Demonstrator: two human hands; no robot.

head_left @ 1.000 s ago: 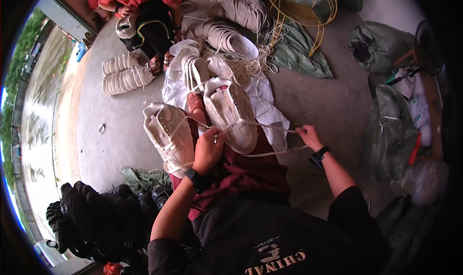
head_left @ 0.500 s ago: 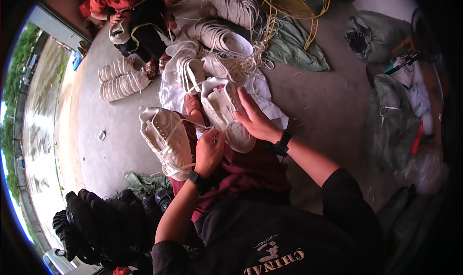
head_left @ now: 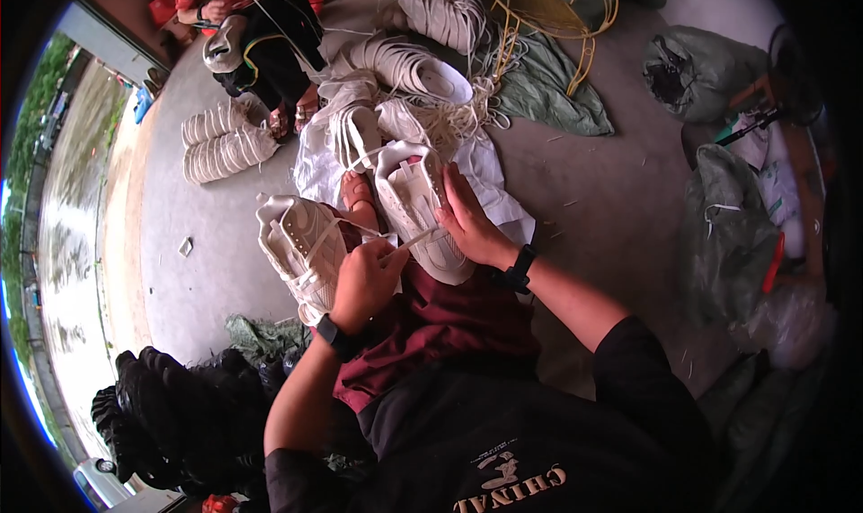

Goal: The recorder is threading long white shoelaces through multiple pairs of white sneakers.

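A cream lace-up sneaker (head_left: 409, 189) rests on my lap over the dark red trousers, its toe toward me. My right hand (head_left: 476, 230) lies along its right side, thumb at the lace area and fingers against the outer wall, gripping it. From its front eyelets a flat cream shoelace (head_left: 415, 240) stretches left to my left hand (head_left: 364, 279), whose fingers are pinched closed on it. Left of that hand, a second cream sneaker (head_left: 297, 234) leans on my leg, with laces threaded across its front. The lace's end is hidden in my left hand.
Coiled bundles of cream strips (head_left: 229, 144) lie on the concrete floor, with more beside a white sheet (head_left: 315, 167) ahead. Another person (head_left: 256, 27) sits at upper left holding a shoe. Green sacks (head_left: 710, 68) stand right; black shiny items (head_left: 180, 419) are piled lower left.
My left hand has moved left and slightly down, drawing the shoelace taut away from the sneaker. My right hand keeps its place on the shoe. The other person's hand has shifted.
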